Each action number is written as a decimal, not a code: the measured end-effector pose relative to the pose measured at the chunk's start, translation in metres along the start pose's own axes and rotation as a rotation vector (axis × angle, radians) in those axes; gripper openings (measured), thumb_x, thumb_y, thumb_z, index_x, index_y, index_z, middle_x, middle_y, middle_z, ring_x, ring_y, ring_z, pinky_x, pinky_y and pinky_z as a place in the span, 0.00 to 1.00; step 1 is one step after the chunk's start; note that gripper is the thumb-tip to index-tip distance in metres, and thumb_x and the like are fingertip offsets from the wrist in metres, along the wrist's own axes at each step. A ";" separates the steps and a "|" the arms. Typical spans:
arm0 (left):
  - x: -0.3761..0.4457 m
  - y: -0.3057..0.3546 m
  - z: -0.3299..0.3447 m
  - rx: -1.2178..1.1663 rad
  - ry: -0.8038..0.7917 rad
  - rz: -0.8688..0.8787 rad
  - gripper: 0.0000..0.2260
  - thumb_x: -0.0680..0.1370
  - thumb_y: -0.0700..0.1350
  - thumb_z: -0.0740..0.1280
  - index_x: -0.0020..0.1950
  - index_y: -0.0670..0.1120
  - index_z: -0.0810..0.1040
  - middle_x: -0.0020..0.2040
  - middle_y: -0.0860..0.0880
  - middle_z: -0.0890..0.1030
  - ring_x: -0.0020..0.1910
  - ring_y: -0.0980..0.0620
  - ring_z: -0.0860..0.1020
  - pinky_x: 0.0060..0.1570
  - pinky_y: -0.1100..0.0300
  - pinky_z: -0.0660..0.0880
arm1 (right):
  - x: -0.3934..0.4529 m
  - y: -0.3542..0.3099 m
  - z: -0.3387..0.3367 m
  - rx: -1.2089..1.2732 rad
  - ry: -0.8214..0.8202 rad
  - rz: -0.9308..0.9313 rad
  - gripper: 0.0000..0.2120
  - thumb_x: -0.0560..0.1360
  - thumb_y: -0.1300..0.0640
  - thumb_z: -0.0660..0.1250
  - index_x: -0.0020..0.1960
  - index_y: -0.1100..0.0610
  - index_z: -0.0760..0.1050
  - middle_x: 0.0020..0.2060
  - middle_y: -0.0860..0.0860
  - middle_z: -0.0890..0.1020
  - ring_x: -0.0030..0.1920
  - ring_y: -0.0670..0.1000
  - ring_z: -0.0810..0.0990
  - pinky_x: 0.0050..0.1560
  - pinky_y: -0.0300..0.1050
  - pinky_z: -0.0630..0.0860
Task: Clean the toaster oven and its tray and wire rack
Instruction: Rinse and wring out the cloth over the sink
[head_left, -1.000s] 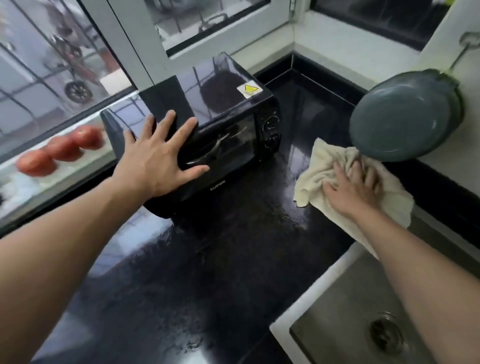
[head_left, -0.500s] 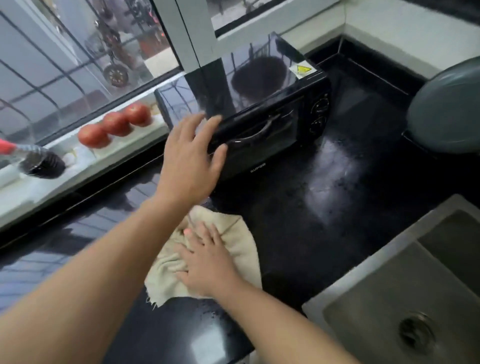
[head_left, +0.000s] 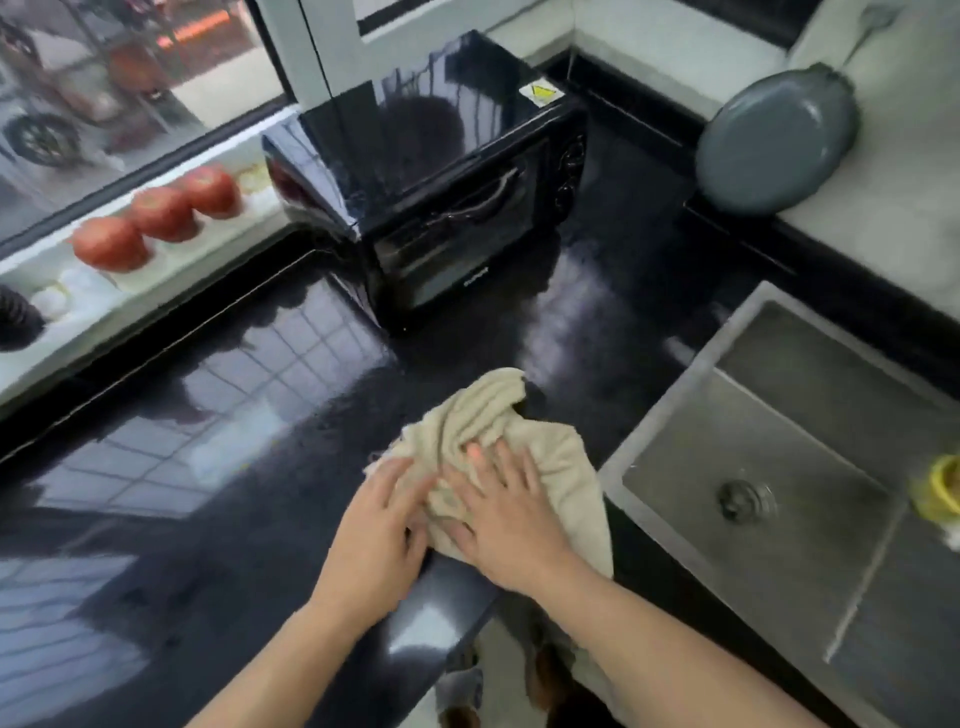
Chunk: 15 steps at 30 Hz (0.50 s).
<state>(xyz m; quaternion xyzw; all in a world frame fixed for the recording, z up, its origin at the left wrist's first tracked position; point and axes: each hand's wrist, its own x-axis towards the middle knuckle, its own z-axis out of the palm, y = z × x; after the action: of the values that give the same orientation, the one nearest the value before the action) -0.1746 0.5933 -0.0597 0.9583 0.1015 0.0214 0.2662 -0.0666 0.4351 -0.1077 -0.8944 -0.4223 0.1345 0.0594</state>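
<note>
Cloth (head_left: 524, 441) is bunching under my left hand (head_left: 382, 535) and right hand (head_left: 511, 525), fingers flat, at the counter's (head_left: 234, 467) front edge; it risks sliding off. Toaster oven (head_left: 431, 192) is sitting shut toward the back.

Single head view, looking forward and down, close over black countertop (head_left: 218, 467); no second view.

Both hands, left hand (head_left: 382, 530) and right hand (head_left: 511, 525), press a beige cloth (head_left: 550, 457) on the counter (head_left: 234, 415).
</note>
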 end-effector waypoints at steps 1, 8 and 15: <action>0.001 0.005 0.007 0.018 -0.068 0.096 0.27 0.74 0.37 0.71 0.74 0.45 0.76 0.74 0.41 0.73 0.73 0.41 0.70 0.74 0.50 0.66 | -0.017 0.002 0.003 -0.020 -0.015 -0.011 0.31 0.80 0.34 0.51 0.79 0.45 0.58 0.78 0.54 0.61 0.77 0.63 0.58 0.76 0.64 0.52; 0.014 0.049 0.049 0.440 -0.489 0.121 0.27 0.83 0.59 0.57 0.82 0.55 0.57 0.85 0.45 0.46 0.84 0.40 0.44 0.79 0.41 0.53 | -0.134 0.100 -0.022 0.206 0.018 0.401 0.40 0.74 0.39 0.68 0.78 0.40 0.49 0.72 0.48 0.60 0.68 0.56 0.64 0.69 0.52 0.65; 0.021 0.139 0.087 0.648 -0.389 0.276 0.31 0.77 0.67 0.60 0.75 0.53 0.68 0.74 0.46 0.67 0.74 0.41 0.63 0.78 0.39 0.49 | -0.217 0.141 -0.037 0.193 0.024 0.645 0.23 0.78 0.65 0.58 0.69 0.46 0.70 0.59 0.47 0.72 0.61 0.53 0.68 0.61 0.45 0.70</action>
<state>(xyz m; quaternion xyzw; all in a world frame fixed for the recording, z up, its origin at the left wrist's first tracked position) -0.1204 0.4375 -0.0627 0.9834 -0.0790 -0.1579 -0.0409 -0.0835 0.1787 -0.0623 -0.9737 -0.1022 0.1754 0.1033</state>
